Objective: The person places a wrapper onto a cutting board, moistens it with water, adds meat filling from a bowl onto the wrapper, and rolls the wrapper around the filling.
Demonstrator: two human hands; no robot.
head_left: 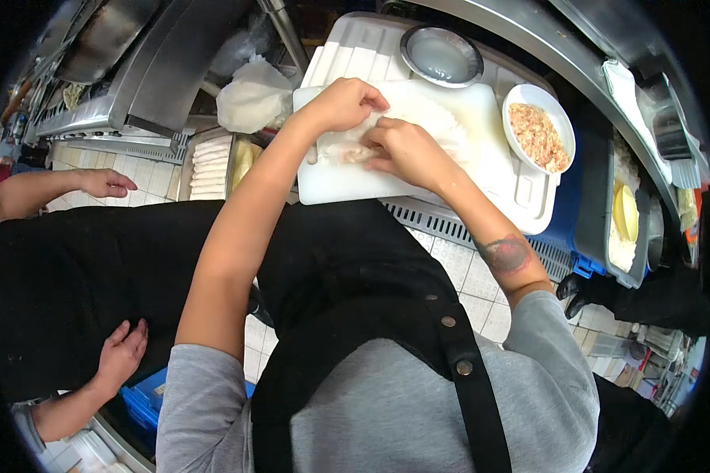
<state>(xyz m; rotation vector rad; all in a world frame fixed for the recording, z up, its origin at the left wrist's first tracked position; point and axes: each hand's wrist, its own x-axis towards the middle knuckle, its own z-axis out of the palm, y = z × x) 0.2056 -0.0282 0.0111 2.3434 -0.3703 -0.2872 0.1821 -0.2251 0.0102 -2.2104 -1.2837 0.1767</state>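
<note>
A white cutting board lies in front of me with thin, pale wrapper sheets on it. My left hand is closed, its fingertips pinching the far left edge of a wrapper. Close beside it, my right hand has its fingers curled down onto the same wrapper, by a small strip of pale filling. The right fingertips are partly hidden. To the right, a white bowl contains chopped, pinkish-brown filling. Behind the board stands a metal bowl of cloudy liquid.
The board rests on a larger white plastic lid. At left, a tray holds several pale rolls, near a plastic bag. A co-worker's hands are at far left. A grey bin with a yellow bowl stands right.
</note>
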